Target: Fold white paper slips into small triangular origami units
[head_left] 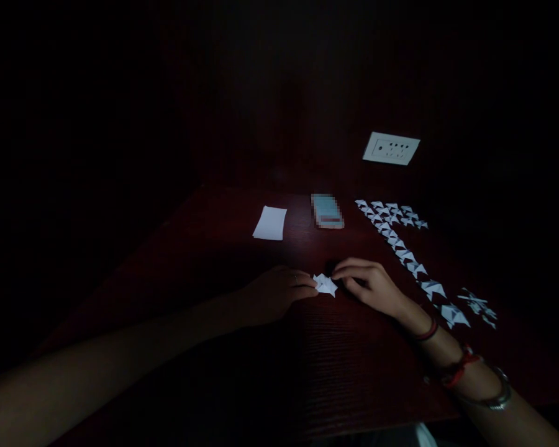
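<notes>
A small folded white paper piece (325,285) lies on the dark wooden table (335,360), held between both hands. My left hand (279,292) pinches its left edge with closed fingers; a ring shows on one finger. My right hand (370,285) has its fingers curled together at the piece's right side, touching it. Red bands and a metal bangle sit on my right wrist. The scene is very dim.
A long row of several folded white paper pieces (400,242) runs along the table's right side, with a smaller cluster (477,305) further right. A white paper sheet (270,223) and a small blurred box (327,211) lie further back. A white wall socket (391,148) is behind.
</notes>
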`<state>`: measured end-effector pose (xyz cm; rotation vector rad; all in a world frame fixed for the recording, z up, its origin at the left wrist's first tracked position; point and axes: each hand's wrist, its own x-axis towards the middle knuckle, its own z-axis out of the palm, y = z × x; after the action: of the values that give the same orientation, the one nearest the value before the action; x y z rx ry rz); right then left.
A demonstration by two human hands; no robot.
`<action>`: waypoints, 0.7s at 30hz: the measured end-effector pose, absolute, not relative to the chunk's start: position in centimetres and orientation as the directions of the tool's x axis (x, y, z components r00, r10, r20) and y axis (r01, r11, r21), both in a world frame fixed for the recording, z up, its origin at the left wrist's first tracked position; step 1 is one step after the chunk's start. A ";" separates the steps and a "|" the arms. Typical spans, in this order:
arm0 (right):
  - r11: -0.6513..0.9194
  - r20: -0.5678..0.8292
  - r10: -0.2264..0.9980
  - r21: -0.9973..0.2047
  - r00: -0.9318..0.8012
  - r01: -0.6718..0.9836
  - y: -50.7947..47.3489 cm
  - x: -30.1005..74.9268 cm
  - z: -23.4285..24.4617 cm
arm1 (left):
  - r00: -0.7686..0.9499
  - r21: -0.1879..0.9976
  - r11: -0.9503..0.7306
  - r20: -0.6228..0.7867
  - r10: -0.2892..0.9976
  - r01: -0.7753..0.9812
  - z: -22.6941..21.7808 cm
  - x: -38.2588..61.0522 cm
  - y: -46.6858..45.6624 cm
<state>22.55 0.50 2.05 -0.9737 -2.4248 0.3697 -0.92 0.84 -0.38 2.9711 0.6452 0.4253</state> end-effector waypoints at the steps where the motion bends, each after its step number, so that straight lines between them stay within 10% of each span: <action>1: 0.673 0.353 0.737 -0.458 -0.577 0.581 0.7 22.2 2.0 | 0.873 0.125 -0.908 0.251 0.419 0.400 -0.4 -0.9 0.8; 21: 0.099 -0.101 0.921 -0.873 -0.376 0.477 2.4 20.3 1.5 | 0.878 0.089 -0.914 0.255 0.404 0.395 -1.0 -1.0 1.0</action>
<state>20.27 2.42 1.55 -1.3636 -1.9039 1.2192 -1.03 1.00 -1.04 3.0109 0.6409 0.4196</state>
